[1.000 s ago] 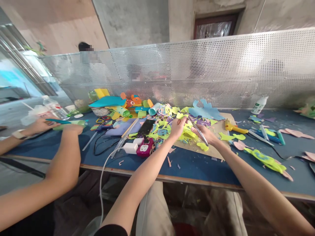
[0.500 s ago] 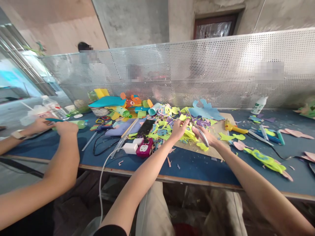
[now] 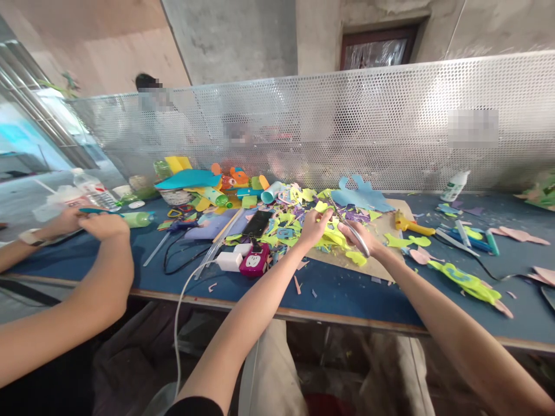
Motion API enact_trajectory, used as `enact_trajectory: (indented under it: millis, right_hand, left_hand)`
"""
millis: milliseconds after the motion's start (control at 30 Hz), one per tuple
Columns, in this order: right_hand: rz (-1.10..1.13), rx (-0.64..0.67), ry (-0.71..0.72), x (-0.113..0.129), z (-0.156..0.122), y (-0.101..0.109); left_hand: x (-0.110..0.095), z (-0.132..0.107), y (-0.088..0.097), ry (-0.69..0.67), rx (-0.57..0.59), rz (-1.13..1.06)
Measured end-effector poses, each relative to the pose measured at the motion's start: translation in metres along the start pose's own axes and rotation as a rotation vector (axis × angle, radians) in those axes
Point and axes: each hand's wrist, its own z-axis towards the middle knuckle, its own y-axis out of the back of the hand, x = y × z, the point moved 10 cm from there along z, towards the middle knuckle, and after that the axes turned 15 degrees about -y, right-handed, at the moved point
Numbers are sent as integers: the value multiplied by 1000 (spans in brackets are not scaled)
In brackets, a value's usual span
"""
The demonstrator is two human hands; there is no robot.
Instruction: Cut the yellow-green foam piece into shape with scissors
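My left hand [image 3: 313, 226] pinches a yellow-green foam piece [image 3: 333, 237] over a heap of coloured foam scraps [image 3: 291, 215] on the blue table [image 3: 338, 292]. My right hand [image 3: 361, 237] is closed on a pair of metal scissors [image 3: 354, 231], whose blades point up and left toward the foam piece. Both hands sit close together above a brown cardboard sheet [image 3: 381, 268].
A co-worker's two hands [image 3: 89, 222] work at the far left with a green bottle [image 3: 137, 219]. A black phone [image 3: 258, 222], white charger and pink power strip [image 3: 255, 261] lie left of my hands. Yellow glue gun [image 3: 410, 225], pens [image 3: 474, 238], glue bottle [image 3: 455, 185] and a perforated screen [image 3: 373, 124] are to the right and behind.
My hands stay in place over the scraps; the scissors shift slightly in my right hand. The co-worker's nearer hand has moved left along the table.
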Motion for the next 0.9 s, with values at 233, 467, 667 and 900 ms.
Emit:
enact_trajectory:
  millis: [233,467,667,900]
  right_hand:
    - [-40,-77,-60,-11,6,7]
    - [-70,-8,19,-3,4,2]
    - [-39,85,-9,-5,0,-3]
    - [-16,124,19,-8,0,-4]
  left_hand:
    - [4,2,2,-7,-30,-20]
    - [4,3,2,-13,-29,-70]
    - [-3,2,0,-27,38,22]
    - [-4,2,-3,-47,70,53]
